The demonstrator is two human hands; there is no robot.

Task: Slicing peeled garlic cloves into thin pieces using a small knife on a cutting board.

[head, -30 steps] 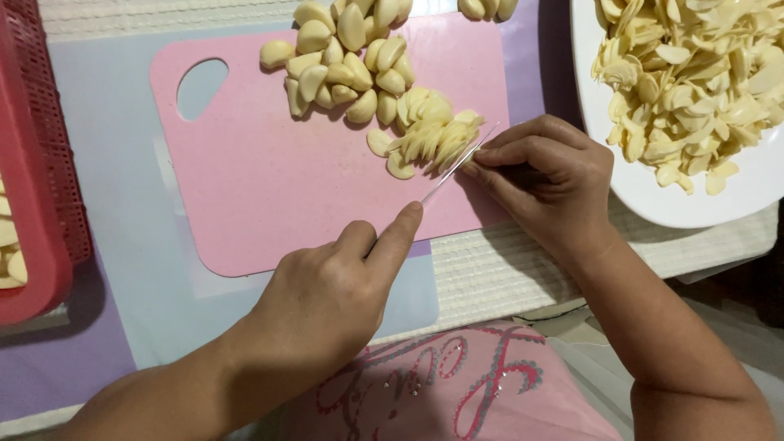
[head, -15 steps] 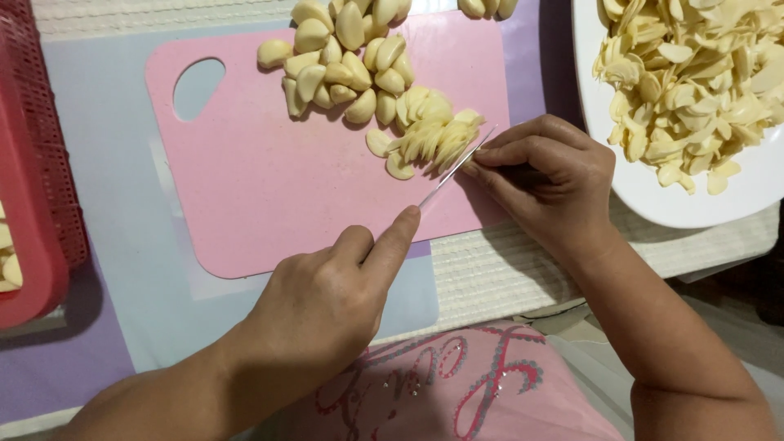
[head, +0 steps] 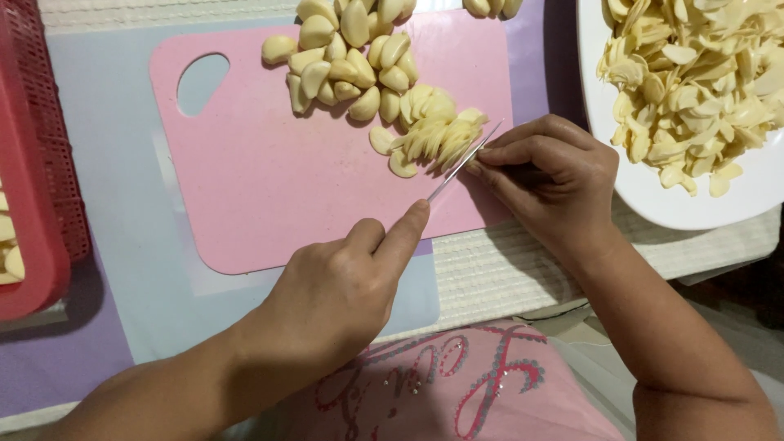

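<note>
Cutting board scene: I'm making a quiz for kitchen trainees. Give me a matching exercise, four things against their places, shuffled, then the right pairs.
Things:
1. knife
2. whole garlic cloves
3. white plate
4. red basket

Places:
A. far left edge
B. top of the pink cutting board
C. upper right, holding garlic slices
D. in the left hand, blade against the sliced garlic

Pairs: 1-D, 2-B, 3-C, 4-A

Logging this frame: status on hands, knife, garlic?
Left hand grips knife, forefinger along the blade. Right hand steadies sliced garlic at blade edge. Whole cloves piled behind on pink cutting board. Nothing blocking.
</note>
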